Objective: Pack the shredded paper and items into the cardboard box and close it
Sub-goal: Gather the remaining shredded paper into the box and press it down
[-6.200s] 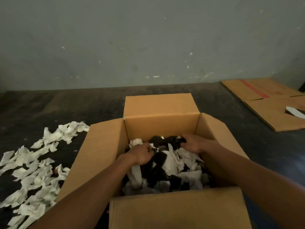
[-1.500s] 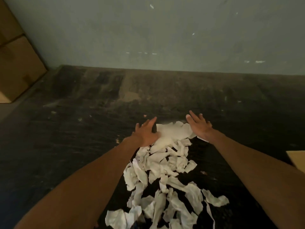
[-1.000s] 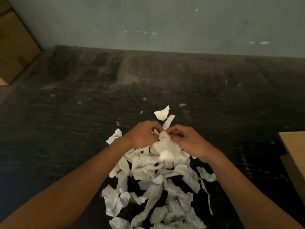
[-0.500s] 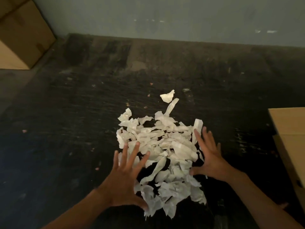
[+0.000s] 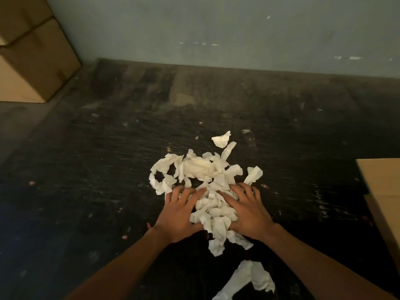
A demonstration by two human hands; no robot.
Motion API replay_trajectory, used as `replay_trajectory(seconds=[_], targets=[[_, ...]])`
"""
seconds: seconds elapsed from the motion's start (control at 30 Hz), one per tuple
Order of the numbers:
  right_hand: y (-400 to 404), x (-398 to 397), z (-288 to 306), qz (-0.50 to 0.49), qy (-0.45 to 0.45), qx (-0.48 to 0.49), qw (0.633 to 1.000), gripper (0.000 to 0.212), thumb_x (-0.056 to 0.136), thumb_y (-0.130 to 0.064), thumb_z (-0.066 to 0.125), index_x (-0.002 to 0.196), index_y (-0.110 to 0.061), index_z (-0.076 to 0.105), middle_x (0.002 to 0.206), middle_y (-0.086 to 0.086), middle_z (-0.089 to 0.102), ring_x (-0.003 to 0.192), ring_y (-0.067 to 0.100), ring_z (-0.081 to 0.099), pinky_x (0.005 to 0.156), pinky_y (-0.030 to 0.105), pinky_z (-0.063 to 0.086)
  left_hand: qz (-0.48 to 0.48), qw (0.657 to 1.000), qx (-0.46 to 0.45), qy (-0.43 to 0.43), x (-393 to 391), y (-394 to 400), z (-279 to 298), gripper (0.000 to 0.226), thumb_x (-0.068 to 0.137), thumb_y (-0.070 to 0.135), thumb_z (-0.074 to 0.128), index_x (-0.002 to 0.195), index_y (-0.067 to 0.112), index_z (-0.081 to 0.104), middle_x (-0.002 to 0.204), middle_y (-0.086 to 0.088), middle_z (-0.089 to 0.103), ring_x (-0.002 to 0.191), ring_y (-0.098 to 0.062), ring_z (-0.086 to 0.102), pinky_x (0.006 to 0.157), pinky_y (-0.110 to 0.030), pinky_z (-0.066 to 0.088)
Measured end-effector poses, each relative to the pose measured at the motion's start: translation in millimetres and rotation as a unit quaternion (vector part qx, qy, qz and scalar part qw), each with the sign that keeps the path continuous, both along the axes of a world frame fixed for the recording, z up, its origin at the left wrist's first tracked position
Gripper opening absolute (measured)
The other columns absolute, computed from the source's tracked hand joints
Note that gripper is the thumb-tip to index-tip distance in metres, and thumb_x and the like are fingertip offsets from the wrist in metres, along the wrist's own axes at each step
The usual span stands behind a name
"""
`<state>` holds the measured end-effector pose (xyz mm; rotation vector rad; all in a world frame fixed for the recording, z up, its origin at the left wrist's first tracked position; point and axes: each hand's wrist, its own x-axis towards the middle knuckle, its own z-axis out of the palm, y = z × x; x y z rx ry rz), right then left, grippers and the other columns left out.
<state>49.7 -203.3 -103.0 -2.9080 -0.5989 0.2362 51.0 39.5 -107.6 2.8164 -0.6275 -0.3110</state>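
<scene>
A heap of white shredded paper point(image 5: 205, 172) lies on the dark floor in the middle of the view. My left hand point(image 5: 179, 213) presses against its left side, fingers spread. My right hand point(image 5: 246, 208) presses against its right side, fingers also spread. Between the palms a bunch of strips is squeezed together. Only a flap and side of the cardboard box point(image 5: 383, 191) show at the right edge. A few loose strips point(image 5: 249, 280) lie near my forearms.
Closed cardboard boxes point(image 5: 32, 53) are stacked at the far left by the grey-green wall point(image 5: 216, 29). One stray paper piece point(image 5: 221, 138) lies beyond the heap. The black floor point(image 5: 86, 169) is scuffed and dotted with small scraps.
Both hands have closed in from the sides of the heap and now squeeze its near part between them. The paper has bunched together under them.
</scene>
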Motion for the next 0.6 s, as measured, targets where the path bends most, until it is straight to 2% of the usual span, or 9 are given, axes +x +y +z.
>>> replay_trajectory(seconds=[0.1,0.17,0.27,0.3,0.37,0.43,0.47,0.6], targets=[[4,1,-5,-0.006,-0.057,0.024,0.998,0.065,0.071,-0.055,0.059,0.130,-0.031,0.046,0.123,0.003,0.051,0.110,0.027,0.047,0.089,0.043,0.046,0.026,0.998,-0.025,-0.052,2,-4,-6,0.071,0.080,0.060,0.049,0.143,0.031,0.035,0.134,0.003,0.047,0.127,-0.025,0.035,0.108,-0.048,0.033],[6,0,-8,-0.013,-0.072,0.031,0.997,0.066,0.062,-0.039,0.072,0.124,-0.025,0.052,0.113,0.004,0.056,0.103,0.026,0.053,0.083,0.040,0.054,0.027,0.997,0.006,-0.069,1,-5,-9,0.065,0.079,0.048,0.062,0.137,0.023,0.044,0.131,-0.001,0.053,0.124,-0.027,0.043,0.107,-0.048,0.035],[6,-5,-12,-0.046,-0.071,0.059,0.995,0.070,0.049,-0.025,0.087,0.114,-0.020,0.060,0.098,0.003,0.063,0.086,0.022,0.064,0.062,0.032,0.057,0.044,0.997,0.027,-0.060,0,-7,-6,0.064,0.078,0.038,0.074,0.133,0.015,0.050,0.131,-0.005,0.057,0.121,-0.027,0.047,0.108,-0.044,0.035],[7,-4,-10,-0.052,-0.068,0.068,0.994,0.067,0.051,-0.024,0.088,0.113,-0.018,0.062,0.098,0.004,0.065,0.085,0.022,0.066,0.062,0.033,0.058,0.052,0.997,0.035,-0.048,1,-8,-3,0.063,0.082,0.036,0.072,0.136,0.015,0.047,0.132,-0.003,0.055,0.122,-0.025,0.046,0.110,-0.041,0.033],[7,3,-2,-0.065,-0.065,0.087,0.992,0.058,0.070,-0.027,0.083,0.122,-0.015,0.060,0.111,0.007,0.067,0.098,0.023,0.067,0.079,0.036,0.057,0.070,0.996,0.039,-0.031,3,-9,2,0.060,0.088,0.033,0.066,0.139,0.015,0.042,0.134,-0.002,0.053,0.123,-0.020,0.046,0.111,-0.034,0.031],[5,12,8,-0.119,-0.019,0.135,0.984,0.052,0.085,-0.029,0.070,0.132,-0.013,0.054,0.126,0.007,0.062,0.113,0.020,0.061,0.097,0.034,0.049,0.104,0.994,0.004,-0.022,5,-9,11,0.051,0.090,0.029,0.064,0.135,0.015,0.045,0.130,-0.002,0.056,0.119,-0.017,0.052,0.107,-0.031,0.038],[4,14,14,-0.155,0.000,0.168,0.973,0.049,0.089,-0.029,0.066,0.133,-0.013,0.053,0.126,0.006,0.062,0.113,0.018,0.060,0.099,0.032,0.048,0.128,0.991,-0.022,-0.016,6,-9,16,0.046,0.090,0.028,0.064,0.131,0.015,0.048,0.126,-0.002,0.059,0.115,-0.016,0.056,0.103,-0.031,0.043],[-2,7,43,-0.257,0.004,0.305,0.917,0.023,0.093,-0.021,0.060,0.113,-0.012,0.063,0.093,-0.001,0.067,0.083,0.007,0.063,0.078,0.024,0.052,0.194,0.977,-0.083,0.000,4,-4,36,0.028,0.090,0.019,0.064,0.117,0.014,0.056,0.108,-0.004,0.067,0.100,-0.018,0.064,0.090,-0.034,0.053]])
